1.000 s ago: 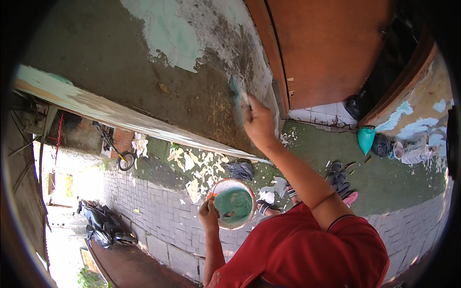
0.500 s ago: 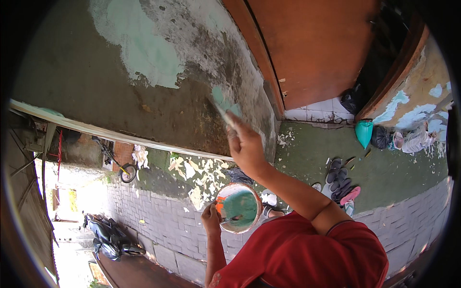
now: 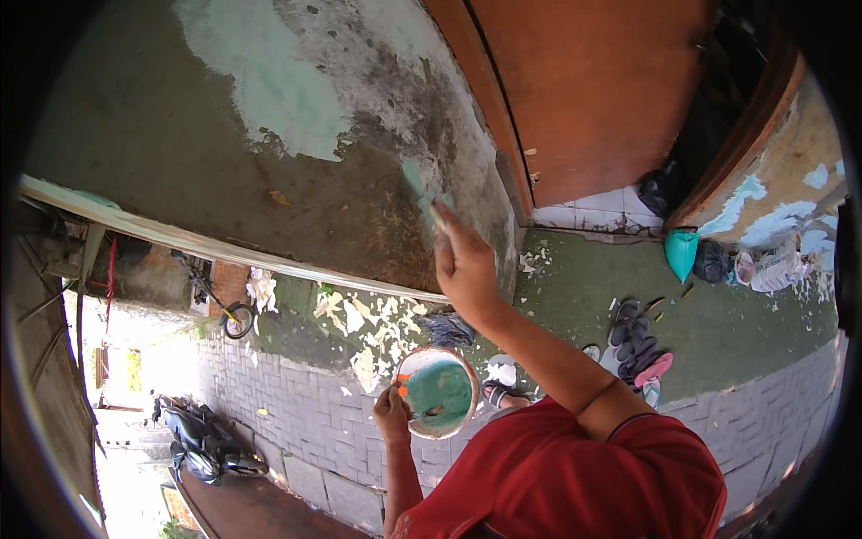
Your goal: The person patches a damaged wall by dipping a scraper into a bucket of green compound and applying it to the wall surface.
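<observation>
My right hand is closed round the handle of a paintbrush, raised against the wall. The bristles are blurred and lie by a small fresh streak of pale green paint. Lower down, my left hand grips the left rim of a round bucket, held in front of my red shirt. Green paint covers the bucket's inside, and a dark spot sits near its lower edge. The wall is stained and worn, with a larger pale green patch higher up.
Paint flakes litter the green floor under the wall. To the right are a brown door, several sandals, a teal bag and a black bag. A motorcycle and a bicycle stand at the left.
My right hand has moved slightly right and down with the paintbrush, and the streak beside it looks changed. The bucket and my left hand have shifted slightly left.
</observation>
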A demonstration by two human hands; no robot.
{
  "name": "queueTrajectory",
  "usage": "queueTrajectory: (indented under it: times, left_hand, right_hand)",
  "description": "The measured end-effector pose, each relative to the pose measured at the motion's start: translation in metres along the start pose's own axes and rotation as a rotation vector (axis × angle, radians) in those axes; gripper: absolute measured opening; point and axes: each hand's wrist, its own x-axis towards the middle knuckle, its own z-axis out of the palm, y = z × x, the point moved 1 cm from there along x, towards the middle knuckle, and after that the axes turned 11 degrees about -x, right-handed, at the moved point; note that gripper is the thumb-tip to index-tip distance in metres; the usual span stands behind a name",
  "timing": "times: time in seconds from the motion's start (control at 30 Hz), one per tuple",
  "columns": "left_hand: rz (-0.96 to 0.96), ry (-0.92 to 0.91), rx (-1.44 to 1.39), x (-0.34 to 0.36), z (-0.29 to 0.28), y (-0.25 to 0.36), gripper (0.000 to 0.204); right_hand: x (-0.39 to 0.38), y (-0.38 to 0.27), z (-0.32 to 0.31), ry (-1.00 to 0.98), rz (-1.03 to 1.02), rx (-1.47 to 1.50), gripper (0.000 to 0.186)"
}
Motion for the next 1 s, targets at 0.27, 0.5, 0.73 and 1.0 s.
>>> queueTrajectory:
  times: [0.27,0.5,0.73,1.0]
  left_hand:
    - [-0.025,0.021,-0.001,-0.004,-0.003,0.002,0.026]
    - [-0.089,0.005,-0.076,-0.005,0.007,0.007,0.025]
    - [-0.065,-0.013,-0.078,-0.006,0.005,0.002,0.025]
    - [-0.043,-0.004,-0.059,-0.015,0.010,0.015,0.028]
  right_hand:
    - [-0.012,0.004,0.029,-0.087,-0.097,-0.050,0.044]
    - [0.016,0.025,0.006,0.119,-0.062,-0.085,0.042]
    - [-0.019,-0.010,0.031,-0.067,-0.132,-0.049,0.052]
    - [0.000,0.006,-0.005,0.048,-0.151,-0.081,0.061]
